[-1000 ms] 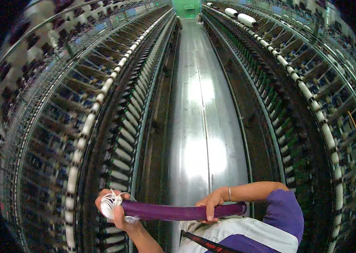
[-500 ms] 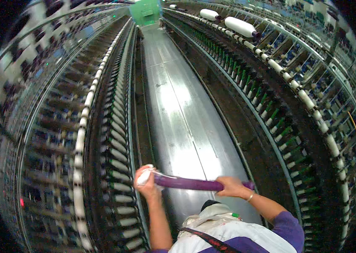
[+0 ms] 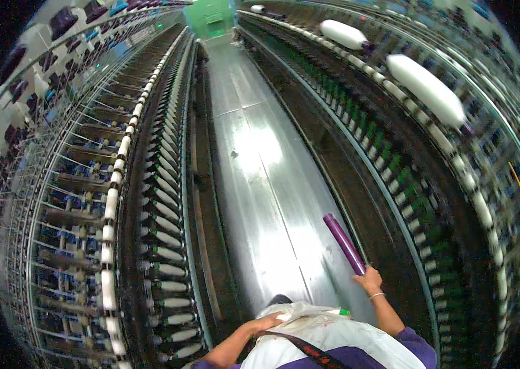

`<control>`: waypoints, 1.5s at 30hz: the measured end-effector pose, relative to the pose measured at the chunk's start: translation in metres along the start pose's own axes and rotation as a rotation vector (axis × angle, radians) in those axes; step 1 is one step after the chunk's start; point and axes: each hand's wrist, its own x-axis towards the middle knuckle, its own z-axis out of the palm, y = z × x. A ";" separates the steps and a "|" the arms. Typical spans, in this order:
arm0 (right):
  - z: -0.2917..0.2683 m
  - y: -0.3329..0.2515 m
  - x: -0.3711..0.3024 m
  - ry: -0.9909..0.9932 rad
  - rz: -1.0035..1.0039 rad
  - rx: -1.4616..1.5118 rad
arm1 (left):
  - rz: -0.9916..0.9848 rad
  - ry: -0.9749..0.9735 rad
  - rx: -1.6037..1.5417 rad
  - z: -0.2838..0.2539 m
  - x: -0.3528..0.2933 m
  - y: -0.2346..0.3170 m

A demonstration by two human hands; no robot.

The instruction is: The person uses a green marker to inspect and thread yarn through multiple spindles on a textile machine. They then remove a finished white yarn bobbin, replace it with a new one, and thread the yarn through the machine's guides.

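My right hand [image 3: 369, 281] is wrapped round the lower end of a bare purple bobbin tube [image 3: 344, 245]. The tube slants up and left over the shiny aisle floor. At the top of my white apron [image 3: 309, 332], my left hand [image 3: 267, 323] reaches to its gathered opening. Those fingers look closed, their tips partly hidden by the cloth, with a bit of white at them that I cannot make out. A small green-ended piece [image 3: 344, 312] pokes out at the apron's right edge.
Spinning frames line both sides of the metal aisle floor [image 3: 254, 203], with rows of white-wound spindles [image 3: 168, 252] on the left and green-topped ones [image 3: 389, 166] on the right. Full white roving bobbins [image 3: 426, 89] lie atop the right frame. A green wall [image 3: 211, 18] closes the far end.
My left hand has left the tube with its white wad and dropped to the apron. My right hand has swung the tube from level to a steep slant at the right.
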 end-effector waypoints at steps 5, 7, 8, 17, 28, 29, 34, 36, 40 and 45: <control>0.004 -0.205 0.163 -0.050 -0.304 0.092 | -0.078 0.031 0.072 -0.166 0.044 0.064; 0.015 -0.273 0.214 -0.159 -0.322 0.045 | -0.050 0.187 0.293 -0.238 0.083 0.095; 0.020 -0.312 0.235 -0.188 -0.373 0.101 | -0.105 0.191 0.464 -0.284 0.105 0.117; -0.029 -0.508 0.427 -0.180 -0.442 0.145 | 0.155 0.190 0.848 -0.571 0.272 0.238; -0.114 -0.767 0.759 -0.243 -0.682 0.139 | 0.394 0.566 -0.472 -0.896 0.384 0.548; -0.120 -0.808 0.781 -0.308 -0.729 0.072 | 0.498 0.639 -0.701 -0.914 0.391 0.582; -0.158 -1.004 0.905 -0.541 -1.138 0.007 | 1.042 0.687 -1.382 -1.059 0.408 0.680; -0.197 -1.078 0.995 -0.090 -1.186 0.010 | 1.136 0.751 -1.341 -1.129 0.415 0.690; -0.341 -1.225 1.219 0.789 -0.990 -0.013 | 1.178 0.737 -1.341 -1.288 0.429 0.731; -0.480 -1.261 1.415 1.198 -0.576 -0.449 | 1.181 0.565 -1.320 -1.461 0.466 0.825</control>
